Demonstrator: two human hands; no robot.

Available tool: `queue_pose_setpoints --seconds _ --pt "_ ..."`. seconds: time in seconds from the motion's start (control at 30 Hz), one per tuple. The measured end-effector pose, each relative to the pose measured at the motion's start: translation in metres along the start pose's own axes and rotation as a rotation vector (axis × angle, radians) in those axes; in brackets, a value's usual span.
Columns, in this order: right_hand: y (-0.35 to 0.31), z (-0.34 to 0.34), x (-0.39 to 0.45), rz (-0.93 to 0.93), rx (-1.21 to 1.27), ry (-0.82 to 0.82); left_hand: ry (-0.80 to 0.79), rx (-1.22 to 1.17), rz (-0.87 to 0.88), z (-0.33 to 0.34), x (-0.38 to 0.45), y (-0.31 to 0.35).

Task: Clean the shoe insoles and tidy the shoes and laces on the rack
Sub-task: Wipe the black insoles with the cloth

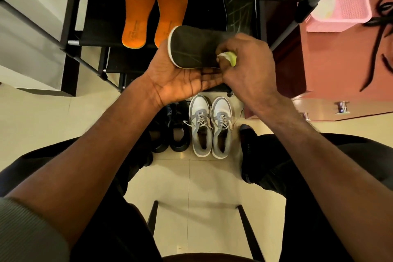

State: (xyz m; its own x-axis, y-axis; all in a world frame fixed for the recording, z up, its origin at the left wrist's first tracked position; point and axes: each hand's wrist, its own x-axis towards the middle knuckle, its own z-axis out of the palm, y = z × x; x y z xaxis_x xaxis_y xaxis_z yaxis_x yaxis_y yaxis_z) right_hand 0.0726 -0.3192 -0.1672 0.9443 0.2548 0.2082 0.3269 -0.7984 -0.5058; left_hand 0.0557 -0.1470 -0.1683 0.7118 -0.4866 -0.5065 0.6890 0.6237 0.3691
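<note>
Before the black rack (72, 42), seen from the head camera, the left hand (180, 78) lies flat-fingered under a dark insole (195, 49) with a pale foam rim, while the right hand (246, 66) pinches a small yellow-green cloth (230, 57) against it. Wiping looks underway; next likely more rubbing, then shelving it beside the two orange insoles (155, 21). Grey-and-white sneakers (210, 125) wait on the tile.

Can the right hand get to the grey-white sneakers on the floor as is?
Probably not yet: the right hand is gripping a yellow-green cloth against the black insole. The grey-white sneakers sit uncovered just below it.
</note>
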Motion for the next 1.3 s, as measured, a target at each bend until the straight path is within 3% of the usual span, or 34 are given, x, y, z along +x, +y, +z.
queue_pose_setpoints --seconds 0.13,0.27,0.63,0.9,1.03,1.2,1.3 --pt "0.005 -0.002 0.006 -0.034 0.009 -0.016 -0.096 0.008 -0.07 -0.009 0.003 0.006" --pt "0.007 -0.003 0.008 -0.021 0.015 0.004 -0.056 0.109 -0.068 -0.009 0.003 0.01" --pt "0.008 -0.006 0.014 0.273 0.165 0.067 0.069 0.134 0.02 -0.009 0.004 0.012" --pt "0.001 -0.001 0.011 0.239 0.17 0.02 -0.019 0.147 0.061 -0.006 0.007 0.01" --pt "0.0 -0.001 0.008 0.29 0.164 0.072 -0.027 0.111 0.047 -0.008 0.008 0.01" --pt "-0.005 0.006 0.003 0.217 0.143 0.034 -0.047 0.068 0.063 -0.008 0.013 0.006" --pt "-0.02 0.018 -0.011 0.028 0.14 -0.025 -0.018 -0.039 0.076 -0.01 0.015 0.005"
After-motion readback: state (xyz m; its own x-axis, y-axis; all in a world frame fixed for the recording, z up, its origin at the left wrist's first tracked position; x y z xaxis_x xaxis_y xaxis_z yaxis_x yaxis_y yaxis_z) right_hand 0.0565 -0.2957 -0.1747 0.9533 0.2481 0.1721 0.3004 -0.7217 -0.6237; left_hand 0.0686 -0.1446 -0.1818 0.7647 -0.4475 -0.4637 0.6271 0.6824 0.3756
